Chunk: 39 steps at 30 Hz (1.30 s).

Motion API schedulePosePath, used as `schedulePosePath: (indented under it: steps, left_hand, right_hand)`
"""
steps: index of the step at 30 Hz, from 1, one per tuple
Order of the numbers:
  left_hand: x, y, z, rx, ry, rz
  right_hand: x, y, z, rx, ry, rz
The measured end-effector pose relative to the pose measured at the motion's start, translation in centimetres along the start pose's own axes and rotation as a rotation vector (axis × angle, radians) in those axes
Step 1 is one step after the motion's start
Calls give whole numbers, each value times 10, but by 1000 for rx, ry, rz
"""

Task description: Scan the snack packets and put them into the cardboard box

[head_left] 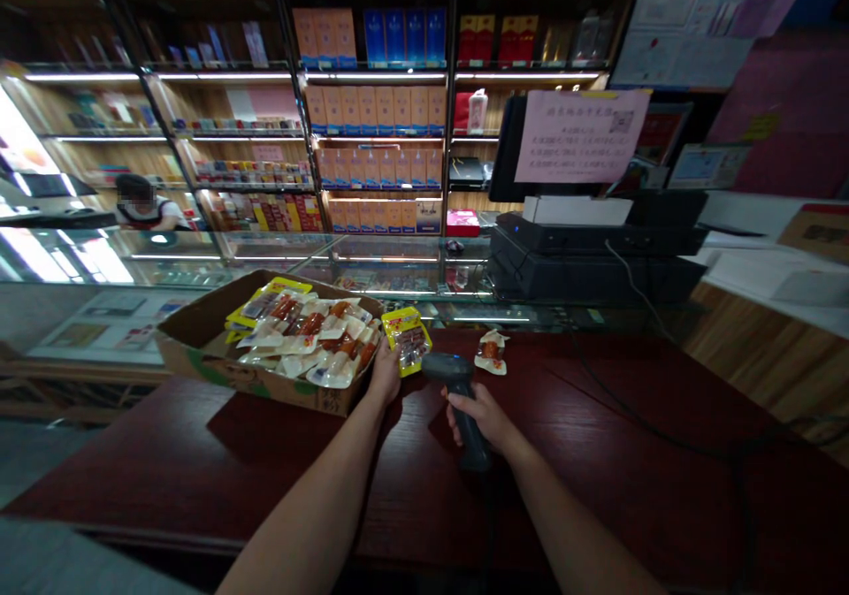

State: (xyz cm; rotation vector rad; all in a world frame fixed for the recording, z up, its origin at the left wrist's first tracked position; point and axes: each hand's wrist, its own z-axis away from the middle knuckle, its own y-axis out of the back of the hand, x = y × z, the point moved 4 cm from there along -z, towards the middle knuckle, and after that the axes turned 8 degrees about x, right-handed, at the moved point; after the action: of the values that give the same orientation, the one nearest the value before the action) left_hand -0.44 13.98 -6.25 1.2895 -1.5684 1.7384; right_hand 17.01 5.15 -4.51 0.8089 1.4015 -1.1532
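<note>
My right hand (474,416) is shut around the grip of a black handheld barcode scanner (461,405), whose head points up and away from me. My left hand (383,376) is at the near corner of a cardboard box (192,347) and pinches a yellow snack packet (407,340) by its edge. The scanner head is close to this packet, a little to its right. The box holds several clear and yellow packets of snacks (305,334). One small opened snack packet (491,353) lies on the dark red counter (597,418) beyond the scanner.
A black cash register and printer (590,259) stand at right, with a cable running across the counter. A glass display case (345,263) lies behind the box. Shelves of boxed goods fill the back wall, and a person (149,203) stands at far left.
</note>
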Motion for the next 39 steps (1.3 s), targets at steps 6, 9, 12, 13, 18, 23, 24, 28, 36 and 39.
schedulePosePath:
  steps: [6,9,12,13,18,23,24,28,36,39]
  left_hand:
    - [5,-8,7,-13,54,0]
    - [4,-7,6,-1,41,13]
    - [2,-3,2,35,14,30]
    - [0,-3,1,43,14,28]
    - [-13,-23,-5,-19,87,-26]
    - [-39,-60,-13,-64,162,-116]
    - [-44,-67,-14,-66,170,-124]
    - [-62,-92,-20,-63,184,-177]
    - [-47,-107,-30,-23,-59,-368]
    - [-18,-101,-27,6,-243,-491]
  right_hand:
    - [-2,-1,0,15,26,-22]
    - [-1,0,-1,11,25,-39]
    - [-3,5,-2,33,39,-64]
    - [-5,8,-2,51,54,-83]
    - [-22,34,-5,182,182,-259]
    - [-34,73,-6,395,173,-278]
    - [-36,81,-5,443,164,-270]
    - [-43,103,-1,549,198,-316]
    - [-46,109,0,566,255,-394]
    - [-44,105,-1,525,257,-396]
